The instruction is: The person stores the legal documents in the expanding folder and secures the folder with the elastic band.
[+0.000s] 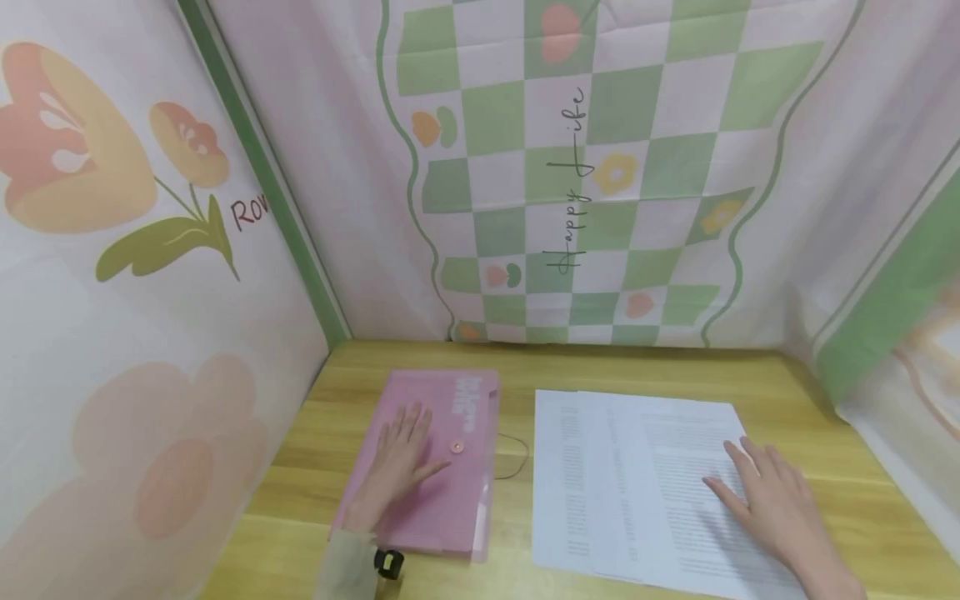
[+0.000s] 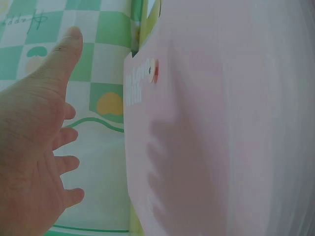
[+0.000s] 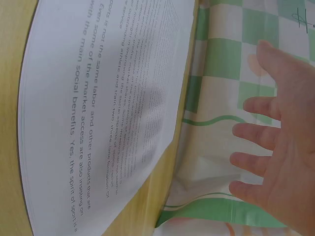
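A pink plastic document folder (image 1: pixel 450 508) with white lettering and a round button (image 1: pixel 457 447) lies on the left of the table. My left hand (image 1: pixel 397 467) is over it with fingers spread, holding nothing; the left wrist view shows a gap and the hand's shadow on the folder. To the right lie several overlapping printed sheets of paper (image 1: pixel 630 483). Over their right side is my right hand (image 1: pixel 780 504), fingers spread and grasping nothing. In the right wrist view that hand stands apart from the printed page (image 3: pixel 59 147).
A thin string (image 1: pixel 526 458) loops from the folder's right edge onto the wooden table (image 1: pixel 300 500). Behind the table hangs a green-and-white checked curtain (image 1: pixel 555 183); a flowered curtain (image 1: pixel 67 317) borders the left. A black band (image 1: pixel 388 564) shows at my left cuff.
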Action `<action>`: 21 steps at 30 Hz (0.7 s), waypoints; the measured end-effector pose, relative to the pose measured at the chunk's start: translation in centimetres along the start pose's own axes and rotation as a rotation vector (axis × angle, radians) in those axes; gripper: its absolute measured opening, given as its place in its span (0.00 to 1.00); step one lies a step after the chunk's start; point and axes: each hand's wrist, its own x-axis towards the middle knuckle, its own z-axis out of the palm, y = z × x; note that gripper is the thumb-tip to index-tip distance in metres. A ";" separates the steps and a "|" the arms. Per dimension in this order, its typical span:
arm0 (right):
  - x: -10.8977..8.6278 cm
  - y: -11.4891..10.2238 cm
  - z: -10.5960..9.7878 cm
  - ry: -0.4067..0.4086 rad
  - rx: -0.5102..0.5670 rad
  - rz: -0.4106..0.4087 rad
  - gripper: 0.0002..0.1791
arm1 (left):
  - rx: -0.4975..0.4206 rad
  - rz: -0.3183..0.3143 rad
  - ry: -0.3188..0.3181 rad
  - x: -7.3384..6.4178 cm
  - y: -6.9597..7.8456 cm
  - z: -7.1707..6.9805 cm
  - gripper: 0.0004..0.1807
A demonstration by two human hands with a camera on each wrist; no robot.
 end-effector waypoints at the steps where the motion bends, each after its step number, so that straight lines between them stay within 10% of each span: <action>1: 0.0 0.1 0.0 0.003 0.003 0.000 0.34 | -0.002 0.001 0.000 0.0 -0.1 0.1 0.50; 14: 0.0 1.0 0.3 0.081 0.118 -0.005 0.27 | -0.030 0.019 -0.020 -0.1 0.0 0.4 0.50; 21: 0.1 1.9 -0.4 -0.030 0.168 0.070 0.27 | -0.042 0.045 -0.014 0.0 0.0 0.2 0.47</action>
